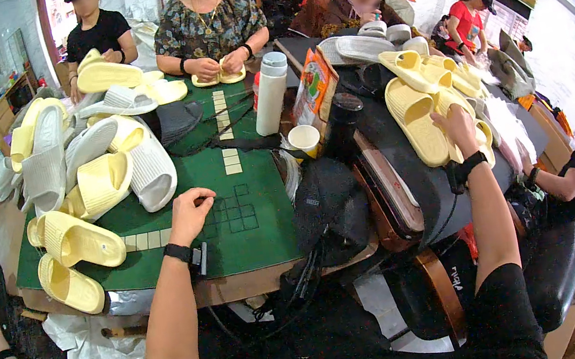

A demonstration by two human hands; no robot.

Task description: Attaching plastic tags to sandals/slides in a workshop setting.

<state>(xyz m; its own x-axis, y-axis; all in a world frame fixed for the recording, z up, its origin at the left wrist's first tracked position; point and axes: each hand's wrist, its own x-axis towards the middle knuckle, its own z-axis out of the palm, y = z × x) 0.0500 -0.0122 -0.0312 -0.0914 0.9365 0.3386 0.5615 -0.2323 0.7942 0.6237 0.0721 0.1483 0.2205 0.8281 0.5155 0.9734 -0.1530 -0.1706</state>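
My right hand reaches to the pile at the right, its fingers closed on a yellow slipper. Beside it, another yellow slipper lies with its open heel toward me. My left hand hovers over the green table mat, fingers curled together. Its fingertips point right, and anything small in them is hidden. Left of that hand, a yellow slipper and a grey slipper lie at the edge of a mixed heap. Black bands circle both my wrists.
A white bottle, a paper cup, an orange packet and a dark tumbler stand mid-table. A black bag and brown case lie nearer me. Across the table, a person's hands hold yellow slippers; others work around.
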